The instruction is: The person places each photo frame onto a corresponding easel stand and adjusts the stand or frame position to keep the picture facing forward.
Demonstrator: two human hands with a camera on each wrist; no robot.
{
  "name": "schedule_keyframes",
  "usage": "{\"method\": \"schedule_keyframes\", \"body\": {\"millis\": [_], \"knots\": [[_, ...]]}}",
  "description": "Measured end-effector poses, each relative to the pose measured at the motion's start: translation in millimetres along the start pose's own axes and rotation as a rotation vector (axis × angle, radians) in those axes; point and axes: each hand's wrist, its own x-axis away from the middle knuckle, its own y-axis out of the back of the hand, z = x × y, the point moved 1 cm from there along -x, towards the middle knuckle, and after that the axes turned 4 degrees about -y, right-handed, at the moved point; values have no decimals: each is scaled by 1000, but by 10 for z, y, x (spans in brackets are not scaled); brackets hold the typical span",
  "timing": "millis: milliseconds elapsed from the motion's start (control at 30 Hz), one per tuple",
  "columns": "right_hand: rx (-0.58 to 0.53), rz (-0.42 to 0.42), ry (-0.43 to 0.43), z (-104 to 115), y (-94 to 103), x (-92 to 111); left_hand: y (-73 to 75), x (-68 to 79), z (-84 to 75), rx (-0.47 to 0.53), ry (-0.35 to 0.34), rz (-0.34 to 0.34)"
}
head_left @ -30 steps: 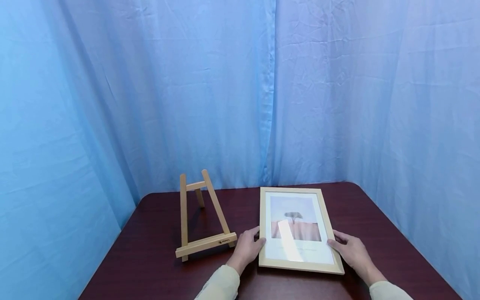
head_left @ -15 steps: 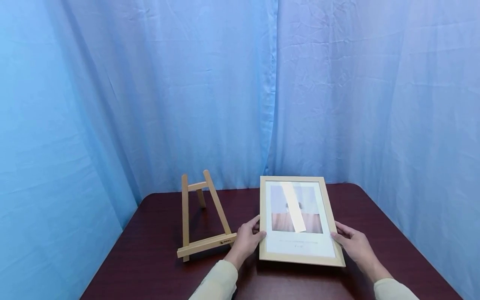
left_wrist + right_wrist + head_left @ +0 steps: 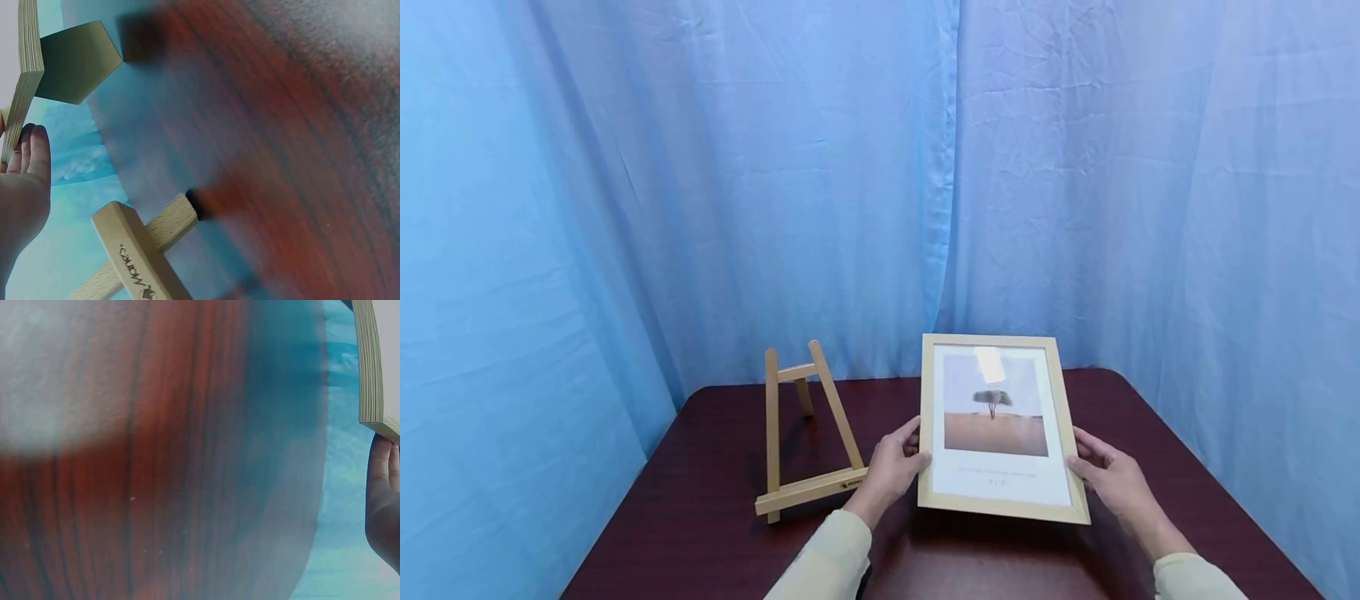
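Note:
Both hands hold a pale wooden picture frame (image 3: 992, 502) by its two sides. It shows a print of a tree and leans back, its lower edge raised over the table. My left hand (image 3: 889, 471) grips the left side, thumb on the front and fingers behind. On the opposite side my right hand (image 3: 1116, 487) does the same, with its fingers partly hidden by the frame. In the left wrist view a flat tan flap (image 3: 80, 62) juts from the frame's back. A small wooden easel (image 3: 812, 492) stands left of the left hand, its lettered ledge partly behind that wrist.
The dark red-brown table (image 3: 715, 467) has rounded far corners and a glossy top. Blue curtains (image 3: 820, 183) hang close behind it and along both sides.
The picture frame has risen off the table in both hands, its top tilting up toward upright. The glare on its glass has moved up. The easel stands in the same place.

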Motion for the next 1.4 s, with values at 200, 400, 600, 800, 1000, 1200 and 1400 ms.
{"method": "schedule_keyframes", "body": {"millis": [200,400,600,800,1000,1200,1400], "knots": [[-19,-2,29,51,21,-7,48,-16,-56,4,-33,4],[-31,0,66,110,28,10,101,-37,-97,-12,-52,0],[-44,14,118,170,38,-1,162,-40,-135,-11,-117,-9],[-49,15,152,237,54,-13,223,-34,-189,10,-138,-8],[-61,9,183,307,69,-9,275,-44,-251,35,-159,-4],[-95,-11,218,379,83,-8,338,-63,-310,20,-210,-16],[-134,-34,289,472,72,-28,415,-82,-368,6,-224,-30]]}}
